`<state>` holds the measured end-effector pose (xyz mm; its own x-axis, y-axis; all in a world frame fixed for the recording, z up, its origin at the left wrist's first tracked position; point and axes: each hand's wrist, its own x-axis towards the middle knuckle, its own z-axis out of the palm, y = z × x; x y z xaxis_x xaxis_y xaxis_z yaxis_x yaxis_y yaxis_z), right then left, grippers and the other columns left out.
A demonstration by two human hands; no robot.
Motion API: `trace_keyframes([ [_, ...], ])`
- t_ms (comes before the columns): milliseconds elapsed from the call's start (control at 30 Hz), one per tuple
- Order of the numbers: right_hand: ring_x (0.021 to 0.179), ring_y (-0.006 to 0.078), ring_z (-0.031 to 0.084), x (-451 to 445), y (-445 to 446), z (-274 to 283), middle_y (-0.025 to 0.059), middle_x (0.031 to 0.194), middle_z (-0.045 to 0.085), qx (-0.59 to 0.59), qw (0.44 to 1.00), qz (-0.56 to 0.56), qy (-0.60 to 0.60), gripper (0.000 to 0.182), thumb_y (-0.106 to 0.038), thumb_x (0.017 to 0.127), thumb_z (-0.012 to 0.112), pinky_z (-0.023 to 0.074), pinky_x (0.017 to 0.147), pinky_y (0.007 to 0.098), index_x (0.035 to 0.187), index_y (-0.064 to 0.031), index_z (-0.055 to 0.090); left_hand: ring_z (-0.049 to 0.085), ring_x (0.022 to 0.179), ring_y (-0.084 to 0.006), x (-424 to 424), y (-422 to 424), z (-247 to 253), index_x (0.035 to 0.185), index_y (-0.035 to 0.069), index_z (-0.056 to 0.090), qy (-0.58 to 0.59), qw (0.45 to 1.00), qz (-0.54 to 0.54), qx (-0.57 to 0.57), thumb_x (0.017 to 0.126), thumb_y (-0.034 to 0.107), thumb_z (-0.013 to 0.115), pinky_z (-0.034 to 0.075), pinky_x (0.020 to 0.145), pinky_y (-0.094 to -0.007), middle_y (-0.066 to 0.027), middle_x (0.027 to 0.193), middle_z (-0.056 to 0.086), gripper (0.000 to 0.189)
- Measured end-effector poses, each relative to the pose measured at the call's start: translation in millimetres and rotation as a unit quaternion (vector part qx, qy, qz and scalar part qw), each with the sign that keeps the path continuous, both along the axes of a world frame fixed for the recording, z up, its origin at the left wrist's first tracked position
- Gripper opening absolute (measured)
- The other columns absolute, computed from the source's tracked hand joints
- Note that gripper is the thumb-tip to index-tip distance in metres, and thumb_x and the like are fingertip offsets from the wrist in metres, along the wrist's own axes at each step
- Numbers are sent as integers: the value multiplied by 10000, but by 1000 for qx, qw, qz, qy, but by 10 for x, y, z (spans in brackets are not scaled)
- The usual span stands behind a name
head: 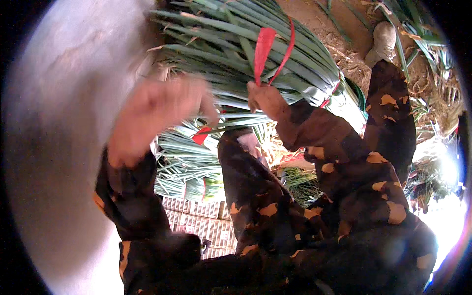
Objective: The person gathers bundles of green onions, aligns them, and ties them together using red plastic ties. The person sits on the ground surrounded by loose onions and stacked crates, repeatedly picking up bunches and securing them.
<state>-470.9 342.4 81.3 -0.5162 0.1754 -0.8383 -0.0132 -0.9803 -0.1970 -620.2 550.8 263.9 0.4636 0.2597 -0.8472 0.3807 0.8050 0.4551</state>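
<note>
A large bundle of long green scallion leaves lies before me, its leaf tips towards the left. My right hand is at the bundle's near side, its fingers closed on a red ribbon that loops up over the leaves. A second red tie goes round the bundle near its pale end at the right. My left hand, strongly blurred, is by the leaf tips at the left; its finger shapes and anything in it cannot be made out. A short red strip shows just below it.
More green bundles lie behind, above stacked slotted plastic crates. A pale, blurred surface fills the left side. My camouflage-clad legs flank the bundle's near side, one shoe on straw-strewn ground. Loose leaves lie at upper right.
</note>
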Motion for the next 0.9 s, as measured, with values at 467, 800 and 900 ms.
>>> trace_keyframes([
  [467, 668, 295, 569, 145, 77, 205, 115, 589, 540, 263, 954, 120, -83, 571, -405, 958, 326, 435, 723, 400, 582, -25, 526, 550, 858, -171, -1261, -3697, -1072, 1181, 26, 507, 300, 941, 145, 57, 778, 59, 703, 474, 755, -301, -70, 961, 569, 449],
  [800, 635, 222, 504, 142, 143, 264, 94, 635, 504, 289, 949, 126, -28, 506, -331, 978, 321, 404, 638, 349, 648, -19, 544, 533, 1049, -308, -1083, -3881, -1415, 1215, 67, 554, 269, 935, 2, 232, 842, 107, 563, 424, 889, -396, -159, 1151, 566, 375],
  [900, 628, 185, 480, 155, 215, 312, 74, 659, 497, 297, 944, 141, -33, 419, -281, 982, 332, 400, 649, 327, 750, -13, 557, 561, 987, -325, -1105, -3914, -1263, 1078, 64, 612, 229, 898, -203, 316, 843, 62, 571, 453, 836, -410, -138, 1047, 604, 238],
])
